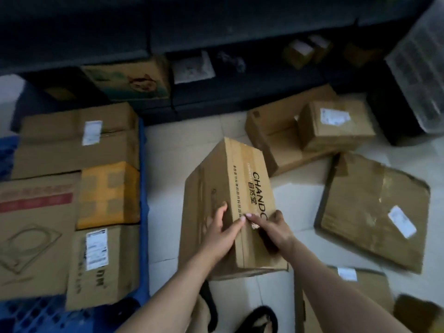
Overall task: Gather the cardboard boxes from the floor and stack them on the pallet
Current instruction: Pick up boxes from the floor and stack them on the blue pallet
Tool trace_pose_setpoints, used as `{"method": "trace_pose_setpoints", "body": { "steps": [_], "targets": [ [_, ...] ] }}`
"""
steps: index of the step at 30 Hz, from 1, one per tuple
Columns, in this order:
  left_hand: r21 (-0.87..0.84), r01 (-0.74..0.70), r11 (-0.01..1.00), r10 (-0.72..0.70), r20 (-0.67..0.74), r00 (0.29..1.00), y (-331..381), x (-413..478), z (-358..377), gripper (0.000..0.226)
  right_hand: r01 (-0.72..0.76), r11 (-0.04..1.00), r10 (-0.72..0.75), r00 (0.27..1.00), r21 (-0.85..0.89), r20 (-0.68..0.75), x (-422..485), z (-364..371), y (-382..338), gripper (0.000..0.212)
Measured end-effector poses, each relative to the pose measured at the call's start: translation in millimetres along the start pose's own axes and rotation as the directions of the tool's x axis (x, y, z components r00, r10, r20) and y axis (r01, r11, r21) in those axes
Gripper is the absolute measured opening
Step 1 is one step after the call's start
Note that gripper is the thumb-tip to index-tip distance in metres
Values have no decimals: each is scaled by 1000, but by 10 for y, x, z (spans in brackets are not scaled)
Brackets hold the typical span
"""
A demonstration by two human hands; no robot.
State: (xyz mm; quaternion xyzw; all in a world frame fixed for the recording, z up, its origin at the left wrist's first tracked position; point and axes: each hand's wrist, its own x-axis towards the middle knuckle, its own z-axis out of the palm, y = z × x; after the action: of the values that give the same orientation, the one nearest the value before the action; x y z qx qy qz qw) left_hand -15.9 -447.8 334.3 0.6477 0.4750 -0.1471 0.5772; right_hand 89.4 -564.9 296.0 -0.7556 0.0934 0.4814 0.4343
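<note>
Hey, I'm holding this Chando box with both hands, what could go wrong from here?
Both the left hand and right hand hold the tilted CHANDO box at its near end, close together; the far end might swing or slip.
The flat box on the floor beside you could trip you.
The pallet looks crowded, so placement may be awkward.

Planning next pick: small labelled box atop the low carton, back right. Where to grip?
Small box: probably palms on its left and right faces, from above. It sits label-up on the low carton, underside blocked; both sides look free.
</note>
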Motion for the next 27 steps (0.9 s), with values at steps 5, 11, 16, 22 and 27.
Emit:
{"method": "trace_pose_setpoints", "body": {
  "steps": [5,11,16,22,27],
  "targets": [
    [117,-158,981,173,-135,976,479,-209,-1030,74,4,1000,-4,992,-4,129,-341,736,-930,111],
    [219,-106,970,162,-257,953,636,-418,-2485,71,129,987,-86,931,-97,355,-569,2000,-1886,71],
    [31,-22,999,33,-417,909,298,-532,-3334,75,213,946,-72,873,-244,482,-572,3084,-2436,89],
    [-264,132,955,-257,-524,812,-163,-231,-3995,83,272,848,94,769,-455,633,-170,4340,-2784,75],
    [-450,197,871,-454,-588,670,-572,521,-4697,85,439,722,184,623,-535,760,546,5585,-2855,63]
  ]
}}
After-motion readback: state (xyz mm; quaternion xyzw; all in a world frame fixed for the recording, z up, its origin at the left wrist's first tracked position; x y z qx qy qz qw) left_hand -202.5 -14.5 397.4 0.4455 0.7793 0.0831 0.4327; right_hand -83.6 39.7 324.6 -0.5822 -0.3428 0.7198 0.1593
